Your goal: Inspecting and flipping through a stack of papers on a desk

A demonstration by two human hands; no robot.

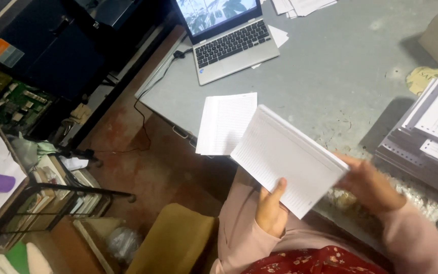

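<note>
I hold a stack of ruled white sheets (290, 160) above the near table (340, 66) edge, my left hand (271, 208) clenched on its near edge, my right hand (373, 185) grasping its right end; another ruled stack (225, 123) lies just left, laptop (229, 38) beyond

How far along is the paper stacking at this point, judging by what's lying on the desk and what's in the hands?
Done: one stack of lined sheets lies on the grey desk beside the open laptop. In hand: the left hand and right hand hold another block of lined sheets by its edges, above the desk's edge. Left: more punched sheets sit in piles at the right, seemingly untouched.
</note>
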